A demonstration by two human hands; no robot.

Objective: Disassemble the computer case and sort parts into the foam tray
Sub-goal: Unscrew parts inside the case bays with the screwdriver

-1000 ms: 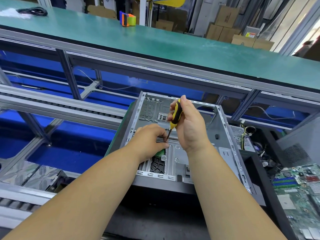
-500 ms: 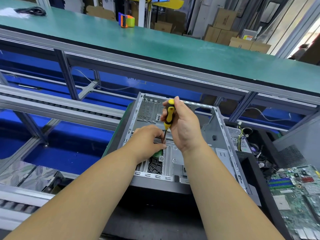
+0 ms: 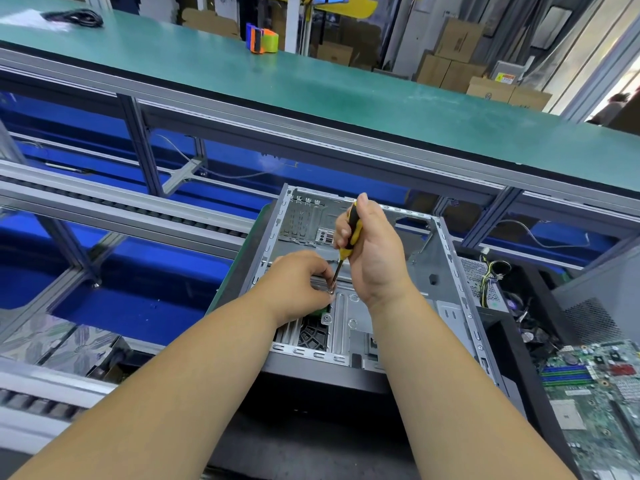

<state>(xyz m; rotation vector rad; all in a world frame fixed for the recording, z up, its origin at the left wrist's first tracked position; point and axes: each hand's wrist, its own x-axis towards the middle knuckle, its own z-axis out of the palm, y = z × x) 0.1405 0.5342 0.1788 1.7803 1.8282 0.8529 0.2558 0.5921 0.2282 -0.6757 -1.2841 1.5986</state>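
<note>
An open grey computer case [image 3: 446,268] lies on its side in front of me, its metal floor bare. My right hand [image 3: 375,258] grips a yellow-and-black screwdriver [image 3: 349,233], held upright with its tip down inside the case. My left hand [image 3: 298,285] has its fingers curled at the tip, pinching a small screw [image 3: 330,292] there. A green part and a black fan grille [image 3: 313,337] show just below my left hand. A dark foam tray [image 3: 505,337] stands to the right of the case, holding a removed motherboard [image 3: 595,393].
A green-topped bench [image 3: 311,81] runs across the back with a tape roll [image 3: 263,39] on it. Aluminium conveyor rails [image 3: 121,206] and blue bins sit to the left. A cable bundle [image 3: 491,275] and another grey case [image 3: 602,299] lie at the right.
The view has shifted slightly. Both hands stay at the same spot in the case, the screwdriver tilting a little more upright, my left fingers still at its tip.
</note>
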